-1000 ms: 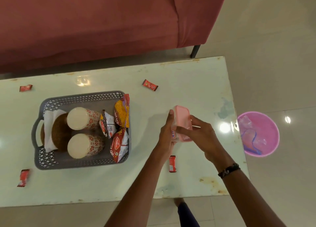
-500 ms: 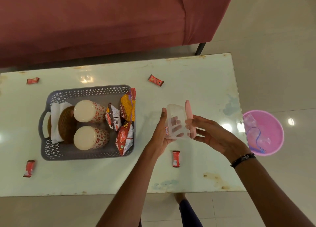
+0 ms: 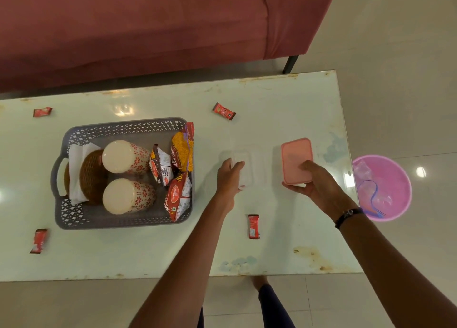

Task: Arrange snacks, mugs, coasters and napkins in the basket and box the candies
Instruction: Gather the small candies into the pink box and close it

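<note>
A clear plastic box (image 3: 247, 167) stands open on the white table (image 3: 272, 100); my left hand (image 3: 228, 179) grips its left wall. To its right my right hand (image 3: 314, 184) holds the pink lid (image 3: 296, 156) flat, just at the tabletop. The grey basket (image 3: 118, 130) on the left holds two patterned mugs (image 3: 125, 157), brown coasters (image 3: 92, 174), white napkins (image 3: 76, 154) and snack packets (image 3: 179, 196). Red candies lie loose: one (image 3: 254, 226) near my arms, one (image 3: 224, 111) at the back, two more at far left (image 3: 42, 111) (image 3: 38, 240).
A red sofa (image 3: 148, 26) runs along the table's far side. A pink bin (image 3: 382, 186) with plastic scraps sits on the tiled floor to the right of the table. My leg and foot show under the near edge.
The lid came off the clear box. My left hand set the box down on the table, and my right hand carried the lid to the right and lowered it flat.
</note>
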